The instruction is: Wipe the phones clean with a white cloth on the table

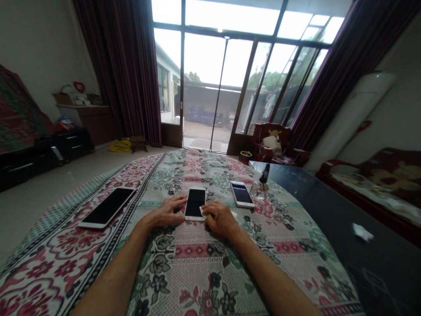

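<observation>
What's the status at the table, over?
Left hand at edge of middle phone; right hand holding white wipe against it; left phone, right phone off to the sides.

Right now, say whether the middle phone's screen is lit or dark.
Dark: the middle phone lies face up, black within its white border, no glow visible.

I see black screens edged in white on the middle phone [195, 202], left phone [107, 207] and right phone [242, 193]; a white scrap [201, 211]; a tablecloth [204, 272] flowered pink, green and black; purple curtains [128, 66].

Right fingers [209, 208] curled, left fingers [177, 201] extended
</observation>
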Tool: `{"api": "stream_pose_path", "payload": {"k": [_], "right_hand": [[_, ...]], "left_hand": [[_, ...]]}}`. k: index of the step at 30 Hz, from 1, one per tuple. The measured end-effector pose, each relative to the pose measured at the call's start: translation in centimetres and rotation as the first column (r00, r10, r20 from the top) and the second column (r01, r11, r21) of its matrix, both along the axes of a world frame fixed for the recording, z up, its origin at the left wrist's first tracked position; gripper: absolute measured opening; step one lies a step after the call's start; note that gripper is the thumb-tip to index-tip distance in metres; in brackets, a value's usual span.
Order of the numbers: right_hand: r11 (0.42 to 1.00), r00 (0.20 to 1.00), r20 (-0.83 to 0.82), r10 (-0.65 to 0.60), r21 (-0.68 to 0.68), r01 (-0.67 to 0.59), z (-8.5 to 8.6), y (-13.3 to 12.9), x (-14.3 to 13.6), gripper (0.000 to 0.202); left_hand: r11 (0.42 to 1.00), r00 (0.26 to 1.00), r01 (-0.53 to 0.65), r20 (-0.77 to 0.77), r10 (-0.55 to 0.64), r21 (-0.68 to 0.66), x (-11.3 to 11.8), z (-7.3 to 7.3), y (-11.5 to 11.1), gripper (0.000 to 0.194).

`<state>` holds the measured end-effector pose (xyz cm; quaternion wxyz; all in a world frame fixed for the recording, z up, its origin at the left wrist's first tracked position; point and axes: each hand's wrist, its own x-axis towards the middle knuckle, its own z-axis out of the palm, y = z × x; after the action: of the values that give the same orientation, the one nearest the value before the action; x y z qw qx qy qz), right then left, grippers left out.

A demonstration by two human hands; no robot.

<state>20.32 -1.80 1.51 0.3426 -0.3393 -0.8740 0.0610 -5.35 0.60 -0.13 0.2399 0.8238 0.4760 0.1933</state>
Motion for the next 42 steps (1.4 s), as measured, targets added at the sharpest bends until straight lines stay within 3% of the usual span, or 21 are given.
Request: {"api": "stream_pose_path", "payload": {"k": [3, 12, 16, 23, 35, 42], "right_hand": [[1.0, 0.999, 0.037, 0.02, 0.01, -0.02, 0.1, -0.3, 0.0, 0.023], [0.993, 0.977, 0.182, 0.113, -0.009, -0.114, 0.3, -1.8, -3.9, 0.021], [0.996, 0.984, 0.155, 0.092, -0.025, -0.089, 0.2, -1.1, -3.2, 0.021], [0.996, 0.988, 0.127, -0.083, -0.012, 0.085, 0.4, -0.1, -1.0, 0.021], [0.997, 0.961, 0.264, 0.082, -0.032, -0.076, 1.2, -2.2, -3.3, 0.031], [0.998, 0.977, 0.211, -0.044, -0.029, 0.051, 0.4, -0.4, -2.7, 0.034]], "left_hand": [[1.0, 1.0, 0.008, 0.013, -0.008, 0.005, 0.0, 0.1, 0.0, 0.068], [1.0, 1.0, -0.011, 0.007, 0.011, 0.014, 0.0, -0.1, -0.1, 0.066], [1.0, 1.0, 0.012, -0.016, -0.012, 0.002, 0.0, 0.2, -0.1, 0.068], [0.999, 1.0, 0.023, -0.008, -0.024, -0.022, 0.2, 1.1, -0.4, 0.07], [0.999, 1.0, -0.004, -0.014, 0.003, -0.037, 0.3, 1.4, -0.8, 0.068], [0.999, 1.0, 0.017, -0.002, -0.017, -0.043, 0.3, 1.6, -0.8, 0.068]]}}
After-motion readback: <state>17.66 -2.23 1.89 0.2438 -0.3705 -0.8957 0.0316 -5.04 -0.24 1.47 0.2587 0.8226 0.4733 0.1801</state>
